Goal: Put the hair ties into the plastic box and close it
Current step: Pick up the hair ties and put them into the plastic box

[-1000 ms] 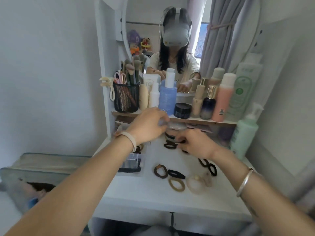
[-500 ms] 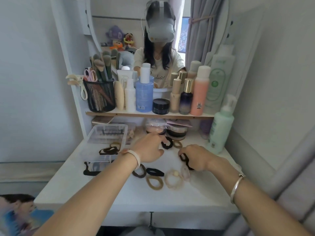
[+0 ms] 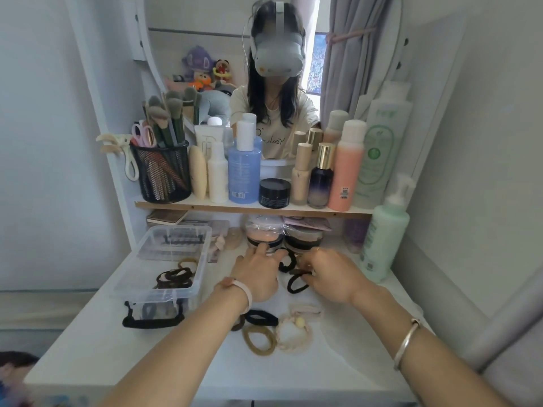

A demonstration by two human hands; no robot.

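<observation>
Hair ties (image 3: 297, 284), black and tan loops, scattered beside clear plastic box (image 3: 164, 277).

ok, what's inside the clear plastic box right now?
The plastic box is open and holds a pile of dark hair ties and one tan tie. How many ties are in the pile is unclear, since they overlap.

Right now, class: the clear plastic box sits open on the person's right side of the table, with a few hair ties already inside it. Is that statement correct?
Not quite. The box sits on the person's left side of the table, not the right, as the head view shows. The rest holds: it is open and a few hair ties already lie inside it.
</observation>
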